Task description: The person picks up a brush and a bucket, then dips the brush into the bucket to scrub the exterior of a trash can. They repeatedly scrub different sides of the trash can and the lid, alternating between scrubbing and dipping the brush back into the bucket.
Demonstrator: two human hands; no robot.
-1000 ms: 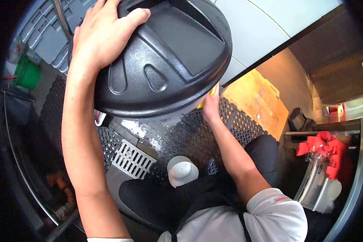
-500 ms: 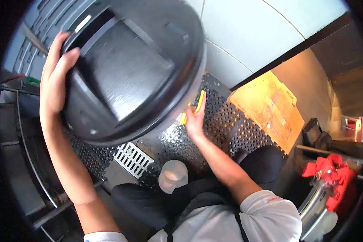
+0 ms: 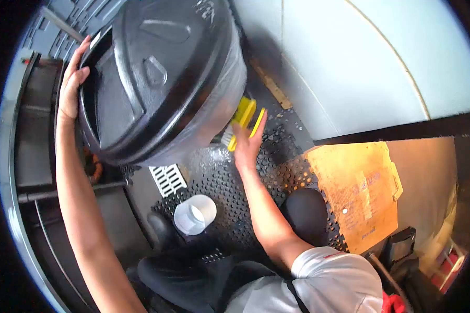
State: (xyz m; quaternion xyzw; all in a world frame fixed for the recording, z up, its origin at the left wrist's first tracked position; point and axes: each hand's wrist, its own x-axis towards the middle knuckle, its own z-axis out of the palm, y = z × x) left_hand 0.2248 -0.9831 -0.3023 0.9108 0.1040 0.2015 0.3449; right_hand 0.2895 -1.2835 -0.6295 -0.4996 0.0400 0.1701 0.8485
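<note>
A large trash can with a black domed lid (image 3: 167, 62) stands tilted in front of me. Its clear plastic liner (image 3: 219, 96) hangs out below the lid's rim. My left hand (image 3: 74, 86) grips the lid's edge at the left, fingers hooked on its rim. Down by the can's right side, my right hand (image 3: 248, 148) is closed on a yellow scrub brush (image 3: 247, 109) with pale bristles. The bristles face the can's lower side, which the lid and liner partly hide. Below the can, the floor looks wet.
A translucent white bucket (image 3: 195, 215) stands between my legs and the can, near a white floor drain grate (image 3: 167, 179). Black perforated rubber mat (image 3: 224, 182) covers the floor. Flattened cardboard (image 3: 360, 188) lies at right, below a pale tiled wall (image 3: 339, 68). Dark equipment lines the left.
The can has tipped and turned, so the lid's opening now faces left, away from view. More of the brush shows beside the can. My view has shifted too.
</note>
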